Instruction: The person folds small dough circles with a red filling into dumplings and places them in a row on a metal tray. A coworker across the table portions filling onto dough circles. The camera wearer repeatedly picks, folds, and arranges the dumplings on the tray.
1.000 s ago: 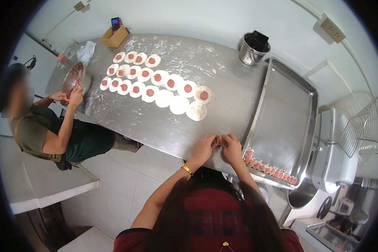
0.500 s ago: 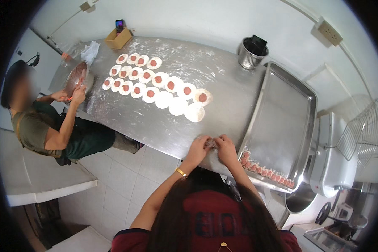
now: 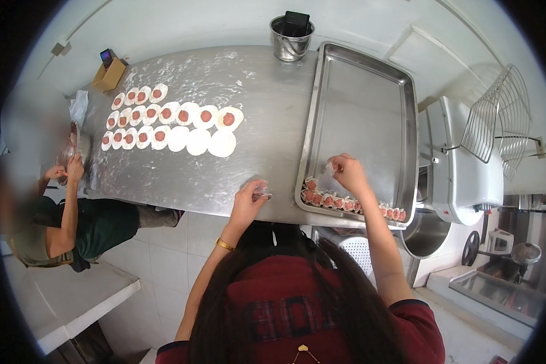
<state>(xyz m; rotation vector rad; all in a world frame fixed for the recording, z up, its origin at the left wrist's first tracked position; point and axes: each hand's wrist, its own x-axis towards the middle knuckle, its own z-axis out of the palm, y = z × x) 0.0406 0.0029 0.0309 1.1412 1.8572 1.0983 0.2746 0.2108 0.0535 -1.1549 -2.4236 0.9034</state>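
Over the front left part of the metal tray (image 3: pixel 364 70), my right hand (image 3: pixel 349 174) pinches a small pale dumpling (image 3: pixel 330 168), mostly hidden by the fingers. Just below it, a row of dumplings (image 3: pixel 338 202) with pink filling and pale frilled wrappers lines the tray's near edge. My left hand (image 3: pixel 250 195) is by the table's front edge, left of the tray, its curled fingers apart and nothing clear between them. To its far left, round wrappers (image 3: pixel 222 144) lie in rows on the floured metal table (image 3: pixel 273 103); most carry a dab of pink filling, several are bare.
A co-worker's hands (image 3: pixel 73 167) are at a bowl (image 3: pixel 82 148) on the table's left end. A small box (image 3: pixel 109 76) with a phone and a metal bucket (image 3: pixel 291 45) stand at the back. White equipment (image 3: pixel 467 164) and a wire rack (image 3: pixel 491 115) are right of the tray.
My hands were together at the table's front edge over something pale. They have parted: the right has moved over the tray, the left stays by the edge. My view has shifted right.
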